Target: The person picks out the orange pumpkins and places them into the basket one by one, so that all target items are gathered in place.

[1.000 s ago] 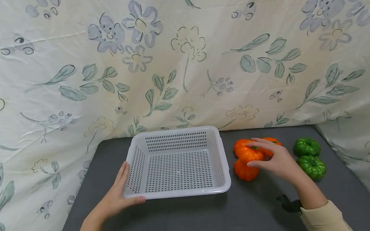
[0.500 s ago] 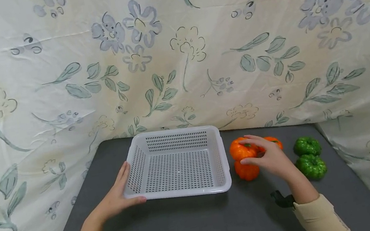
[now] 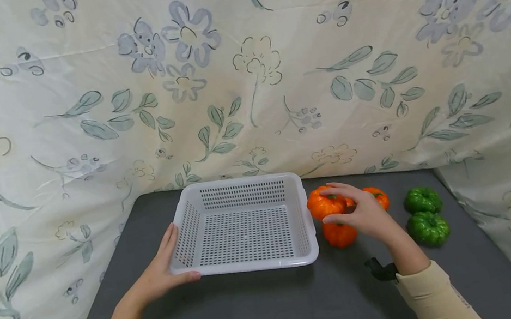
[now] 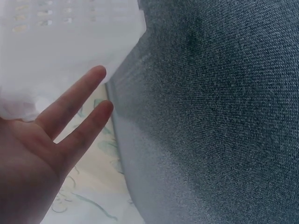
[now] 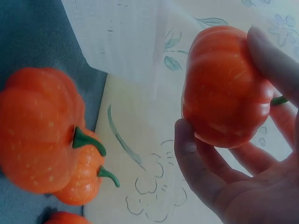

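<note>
My right hand grips an orange toy pumpkin by its sides, thumb against fingers. In the right wrist view this pumpkin is off the table, its green stem toward the palm. It hangs beside the right rim of a white perforated basket. My left hand rests at the basket's front left corner, its fingers straight along the left wall and the thumb at the front rim. Two extended fingers show in the left wrist view.
Other orange pumpkins stand on the dark table below the right hand, one nearest the front and one behind. Two green pumpkin-like vegetables sit farther right. A floral cloth hangs behind the table.
My right hand has carried the orange pumpkin up and left toward the basket, away from the other pumpkins. The left hand and the basket stay in place.
</note>
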Demonstrator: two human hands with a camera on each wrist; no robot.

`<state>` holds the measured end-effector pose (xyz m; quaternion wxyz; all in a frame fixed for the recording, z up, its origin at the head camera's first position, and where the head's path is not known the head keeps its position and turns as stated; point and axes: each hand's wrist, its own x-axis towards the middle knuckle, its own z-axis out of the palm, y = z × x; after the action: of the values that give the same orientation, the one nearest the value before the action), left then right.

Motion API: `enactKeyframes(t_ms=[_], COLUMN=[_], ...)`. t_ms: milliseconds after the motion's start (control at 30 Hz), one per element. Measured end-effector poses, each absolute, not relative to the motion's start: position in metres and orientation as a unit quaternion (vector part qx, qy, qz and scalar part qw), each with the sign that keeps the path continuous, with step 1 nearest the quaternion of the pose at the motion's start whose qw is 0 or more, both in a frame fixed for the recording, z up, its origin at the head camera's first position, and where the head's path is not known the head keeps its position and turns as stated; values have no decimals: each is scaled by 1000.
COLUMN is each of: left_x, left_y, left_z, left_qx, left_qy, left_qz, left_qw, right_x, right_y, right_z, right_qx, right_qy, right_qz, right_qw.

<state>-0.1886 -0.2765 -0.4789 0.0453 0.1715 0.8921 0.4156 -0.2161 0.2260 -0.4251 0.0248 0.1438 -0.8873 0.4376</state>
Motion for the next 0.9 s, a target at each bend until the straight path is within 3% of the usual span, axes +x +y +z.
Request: enactKeyframes(t_ms=[900], left_x=[-190], left_y=[-277], left_z=[-485], left_qx=[170], left_qy=[871], left_qz=[459], left_qw=[45], right_x=[-232], right_y=[174], right_z=[-414], right_qx=[184], right_qy=[-875], right_qz=[447], right_qw=[27])
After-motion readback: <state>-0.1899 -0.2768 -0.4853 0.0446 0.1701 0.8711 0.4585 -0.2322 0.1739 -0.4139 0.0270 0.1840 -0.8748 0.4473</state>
